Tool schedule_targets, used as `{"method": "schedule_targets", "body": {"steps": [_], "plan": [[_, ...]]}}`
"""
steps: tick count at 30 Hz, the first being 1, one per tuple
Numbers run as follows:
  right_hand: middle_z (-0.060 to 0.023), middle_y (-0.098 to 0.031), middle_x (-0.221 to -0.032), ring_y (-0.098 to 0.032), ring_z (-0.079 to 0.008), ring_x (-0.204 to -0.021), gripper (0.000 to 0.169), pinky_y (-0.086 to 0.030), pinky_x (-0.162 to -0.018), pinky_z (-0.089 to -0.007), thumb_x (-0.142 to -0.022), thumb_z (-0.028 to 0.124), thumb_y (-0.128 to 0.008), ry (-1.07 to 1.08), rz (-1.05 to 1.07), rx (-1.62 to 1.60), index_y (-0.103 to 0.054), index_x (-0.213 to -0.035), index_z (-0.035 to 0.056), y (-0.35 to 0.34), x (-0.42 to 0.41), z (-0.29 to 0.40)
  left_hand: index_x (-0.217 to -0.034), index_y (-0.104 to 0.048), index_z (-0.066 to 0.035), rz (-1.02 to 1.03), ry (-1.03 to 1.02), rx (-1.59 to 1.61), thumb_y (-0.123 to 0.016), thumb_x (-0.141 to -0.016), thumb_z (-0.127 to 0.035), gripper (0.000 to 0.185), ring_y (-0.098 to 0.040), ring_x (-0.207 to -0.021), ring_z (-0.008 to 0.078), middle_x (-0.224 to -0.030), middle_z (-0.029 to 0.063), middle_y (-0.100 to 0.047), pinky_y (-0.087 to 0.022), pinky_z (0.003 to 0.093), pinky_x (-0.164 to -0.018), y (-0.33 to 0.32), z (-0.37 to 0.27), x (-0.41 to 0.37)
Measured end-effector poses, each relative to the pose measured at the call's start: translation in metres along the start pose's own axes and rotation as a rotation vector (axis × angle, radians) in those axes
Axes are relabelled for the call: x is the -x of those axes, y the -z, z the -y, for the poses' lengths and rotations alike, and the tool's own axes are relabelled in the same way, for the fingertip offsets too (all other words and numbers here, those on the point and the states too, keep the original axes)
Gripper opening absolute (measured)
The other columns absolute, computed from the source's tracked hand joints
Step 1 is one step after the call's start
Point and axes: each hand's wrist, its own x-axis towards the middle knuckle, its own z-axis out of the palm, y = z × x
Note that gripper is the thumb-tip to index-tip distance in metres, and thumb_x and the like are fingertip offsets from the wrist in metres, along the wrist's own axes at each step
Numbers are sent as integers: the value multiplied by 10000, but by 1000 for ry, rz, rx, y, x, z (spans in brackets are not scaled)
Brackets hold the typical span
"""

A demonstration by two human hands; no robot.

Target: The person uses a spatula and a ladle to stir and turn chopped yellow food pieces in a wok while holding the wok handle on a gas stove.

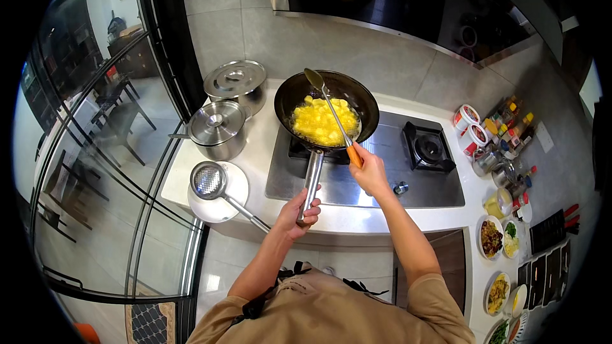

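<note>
A dark wok [361, 86] sits over the left burner of the steel gas hob [382, 153]. Pale yellow chunks [320, 117] lie bunched in bubbling oil at its bottom. My left hand [299, 212] is wrapped around the wok's tubular metal handle [313, 177]. In my right hand [369, 168] is the orange grip of a long metal ladle [334, 113]. The ladle's shaft crosses above the chunks, and its bowl is over the wok's far rim, apart from the food.
Two lidded steel pots [217, 129] stand left of the wok. A perforated strainer [209, 180] rests on a white plate [198, 208], its handle jutting past the counter edge. Seasoning bottles [509, 124] and filled dishes [491, 238] line the right side. The range hood [382, 28] overhangs the back.
</note>
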Motion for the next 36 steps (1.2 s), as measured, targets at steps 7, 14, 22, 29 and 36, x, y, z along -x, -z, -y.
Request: {"method": "schedule_targets", "body": {"steps": [7, 14, 22, 29, 36], "plan": [[-208, -588, -802, -561, -377, -744, 477, -450, -653, -445, -650, 44, -536, -77, 244, 157, -497, -1124, 20, 13, 8, 14, -1167, -389, -47, 17, 1, -10, -395, -913, -274, 341, -340, -506, 57, -735, 31, -413, -293, 160, -386, 1, 0, 0], [-226, -585, -799, -571, -376, -731, 471, -456, -660, -434, -649, 33, -536, -209, 78, 124, -511, -1118, 12, 23, 24, 13, -1174, -386, -42, 8, -15, -16, -389, -915, -276, 349, -340, -506, 51, -740, 29, -407, -295, 149, -385, 0, 1, 1], [-237, -584, -825, -574, -373, -762, 497, -462, -678, -402, -647, 54, -565, -276, 119, 111, -498, -1134, -15, 29, 33, 2, -1169, -384, -49, 37, -5, 15, -395, -913, -273, 340, -339, -507, 59, -735, 37, -423, -287, 156, -379, 2, 0, 0], [-174, -611, -881, -582, -191, -642, 472, -463, -547, -285, -724, 46, -570, -463, 20, -544, -451, -1172, -43, 48, 59, -1, -1194, -362, -52, 26, -9, 27, -393, -913, -281, 364, -336, -509, 62, -739, 36, -417, -286, 159, -380, 0, 2, 1], [-206, -559, -886, -524, -120, -561, 427, -409, -384, -186, -804, 27, -498, -869, 175, -1473, -383, -1209, -49, 78, 60, 12, -1217, -344, -48, 57, 11, 75, -389, -913, -286, 388, -336, -510, 64, -742, 36, -406, -293, 160, -379, 1, 1, 2]]}}
